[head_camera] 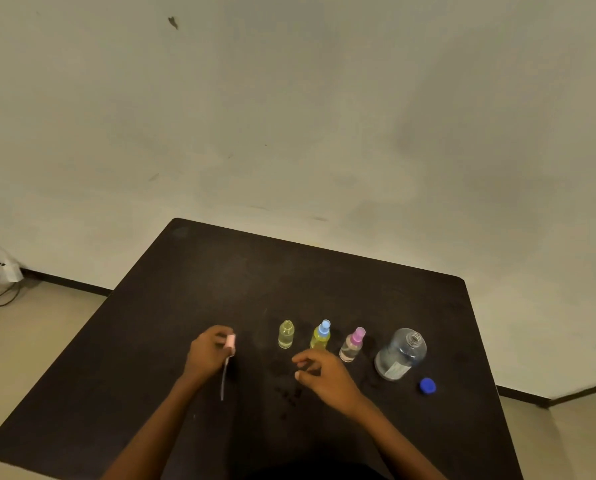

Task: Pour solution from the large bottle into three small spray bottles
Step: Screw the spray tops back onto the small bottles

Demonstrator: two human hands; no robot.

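We've got the dark worktop (192,306) in front of us with everything lined up across the middle. Our left hand (208,351) is closed around a pink spray cap (231,342), with its thin dip tube (223,381) hanging down toward 6 o'clock. Our right hand (324,374) hovers just above the worktop, fingers loosely curled, thumb and forefinger close together, nothing in it as far as we can see.

Just past it at 12 o'clock stands the yellowish bottle with the blue cap (321,335). At 9 o'clock from that one is the uncapped small bottle (286,335), clear liquid inside. At 3 o'clock sits the pink-capped bottle (352,345), then the large bottle (399,355), upright and open. Its blue lid (427,386) lies on the worktop at about 5 o'clock from it.
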